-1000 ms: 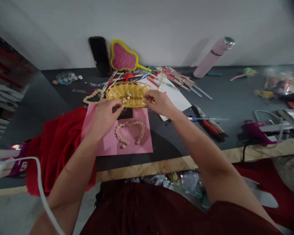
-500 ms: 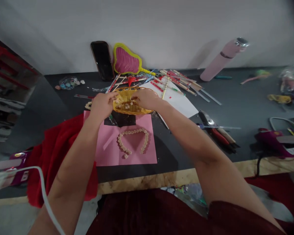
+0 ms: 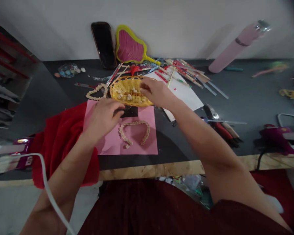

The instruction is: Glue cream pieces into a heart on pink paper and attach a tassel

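Bare hands were held apart over the bench [image 3: 171, 147]. To the left hand's left, a red cloth [image 3: 63, 130] was bunched beside the forearm. The left hand [image 3: 100, 116] was half open, thumb and fingers parted above a pink sheet [image 3: 112, 143]; whether anything small was pinched could not be told. A beaded loop [image 3: 88, 95] was set just beyond it, and a curved beaded strand [image 3: 134, 123] was laid on the sheet to its right. Small pale beads [image 3: 129, 97] were held in a yellow basket [image 3: 124, 87] between the hands. The right hand [image 3: 159, 93] was curled over the basket's right end, its grip hidden. Beyond its wrist, white paper [image 3: 189, 98] was partly covered by sticks [image 3: 186, 73].
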Tool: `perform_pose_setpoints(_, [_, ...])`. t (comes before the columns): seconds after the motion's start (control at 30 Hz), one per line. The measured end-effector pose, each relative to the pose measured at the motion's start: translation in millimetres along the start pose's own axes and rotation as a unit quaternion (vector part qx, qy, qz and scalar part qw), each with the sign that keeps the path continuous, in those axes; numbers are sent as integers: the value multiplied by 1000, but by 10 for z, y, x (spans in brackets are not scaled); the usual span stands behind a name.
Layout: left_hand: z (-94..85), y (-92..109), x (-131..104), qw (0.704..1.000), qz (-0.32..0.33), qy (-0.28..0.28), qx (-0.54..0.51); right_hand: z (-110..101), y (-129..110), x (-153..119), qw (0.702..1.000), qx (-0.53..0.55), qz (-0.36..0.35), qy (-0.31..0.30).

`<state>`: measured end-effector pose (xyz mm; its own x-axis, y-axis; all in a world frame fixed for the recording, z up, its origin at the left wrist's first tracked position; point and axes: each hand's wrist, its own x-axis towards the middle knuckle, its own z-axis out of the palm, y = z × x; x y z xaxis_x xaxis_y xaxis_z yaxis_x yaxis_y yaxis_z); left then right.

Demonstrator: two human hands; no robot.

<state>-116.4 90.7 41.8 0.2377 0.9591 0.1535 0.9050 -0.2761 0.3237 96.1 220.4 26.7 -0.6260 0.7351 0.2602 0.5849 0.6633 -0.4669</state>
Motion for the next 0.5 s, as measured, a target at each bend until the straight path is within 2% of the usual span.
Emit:
perform_pose_setpoints(0.13, [159, 150, -564, 998, 25, -36, -33, -159, -250, -633, 996, 89, -8, 8])
perform_pose_setpoints(0.23, [278, 231, -886, 998, 31, -39, -32, -61, -490, -1139, 992, 123, 29, 29])
perform_pose_setpoints(0.37, [416, 323, -1089, 1000, -9, 0, 27, 207, -778, -1573, 996, 93, -12, 11])
perform_pose_setpoints(0.5, [509, 398, -1126, 998, -38, 12, 52, 432, -929, -1681, 999, 9, -33, -17])
